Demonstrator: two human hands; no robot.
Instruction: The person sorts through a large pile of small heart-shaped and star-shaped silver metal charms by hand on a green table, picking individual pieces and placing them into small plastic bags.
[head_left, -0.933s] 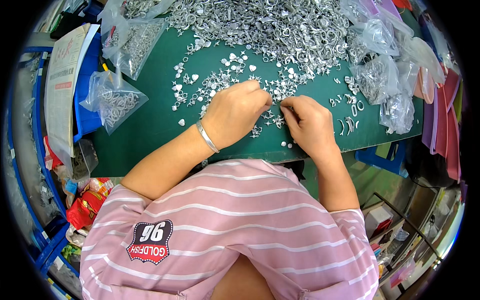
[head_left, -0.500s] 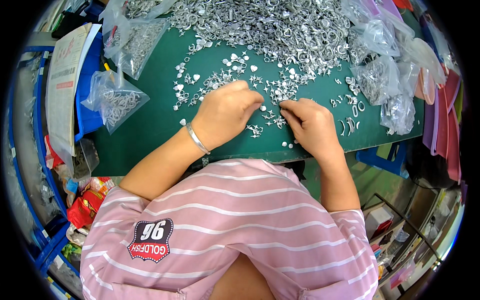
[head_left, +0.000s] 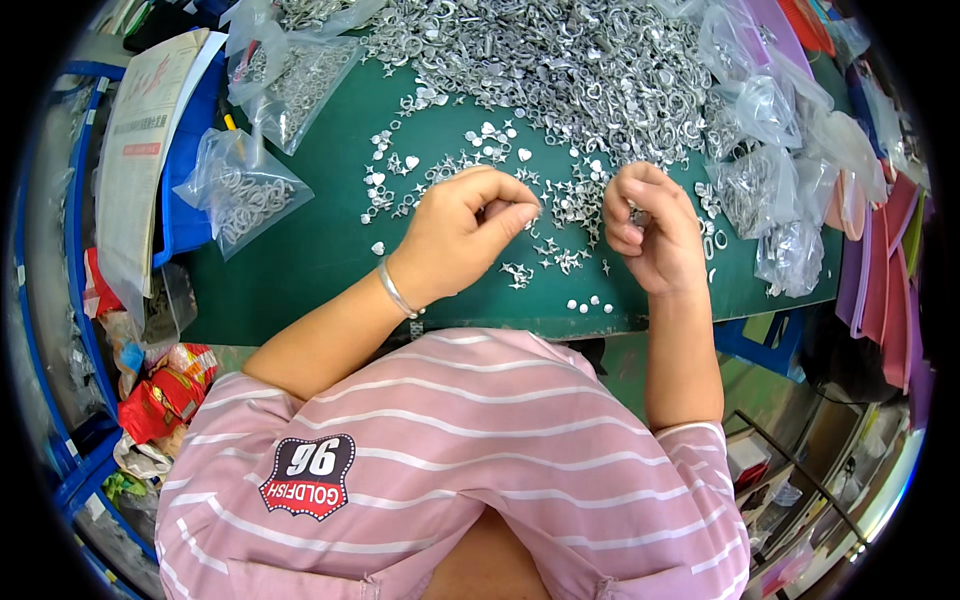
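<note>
My left hand, with a metal bangle at its wrist, is closed in a pinch over the green table; whatever its fingertips hold is too small to make out. To its right, my right hand is raised, palm partly up, with fingers curled around a small silver-coloured metal piece that shows between them. Loose silver charms, many star-shaped, lie between the hands. Closer to me are a cluster of star charms and several small round pieces. A heart charm lies left of my left hand.
A large heap of mixed silver metal parts covers the table's far side. Clear bags of parts stand at left and right. A blue bin with papers is at the left edge. Coloured sheets hang at the right.
My right hand has lifted off the charms, moved right and turned its palm upward with fingers curled. My left hand stays pinched, shifted slightly right. More small round pieces show near the front edge.
</note>
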